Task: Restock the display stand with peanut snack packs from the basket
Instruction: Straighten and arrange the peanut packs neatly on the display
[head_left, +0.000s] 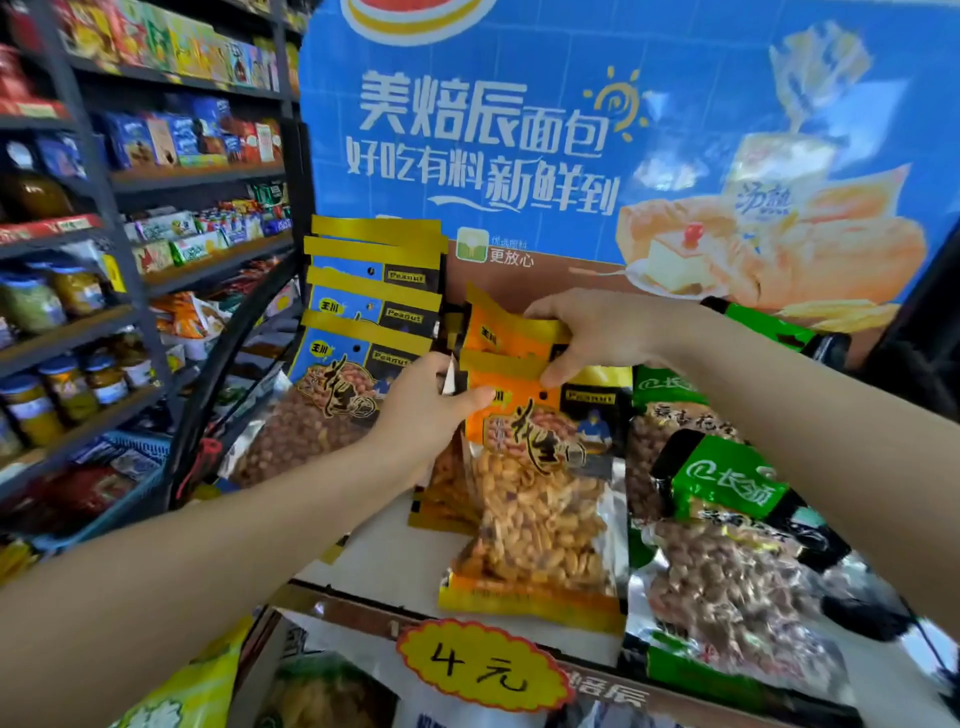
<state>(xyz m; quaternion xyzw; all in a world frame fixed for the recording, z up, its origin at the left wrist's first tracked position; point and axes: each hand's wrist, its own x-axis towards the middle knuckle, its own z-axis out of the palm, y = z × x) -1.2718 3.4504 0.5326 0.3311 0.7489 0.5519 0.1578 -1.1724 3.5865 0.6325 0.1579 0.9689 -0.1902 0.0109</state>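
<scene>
The display stand (384, 551) has a white shelf under a blue bread poster. Orange peanut packs (540, 499) lie stacked in its middle. My left hand (426, 410) pinches the left top edge of the front orange pack. My right hand (597, 332) grips the yellow top edge of an orange pack (504, 332) standing behind it. Blue peanut packs (358, 332) lean in a row at the left of the shelf. Green peanut packs (727, 519) lie at the right. No basket is in view.
A yellow price tag (483, 667) reading 4 sits on the shelf's front rail (343, 605). Dark shelving (130, 291) with jars and snack boxes fills the left side. More packs (322, 691) lie on the tier below.
</scene>
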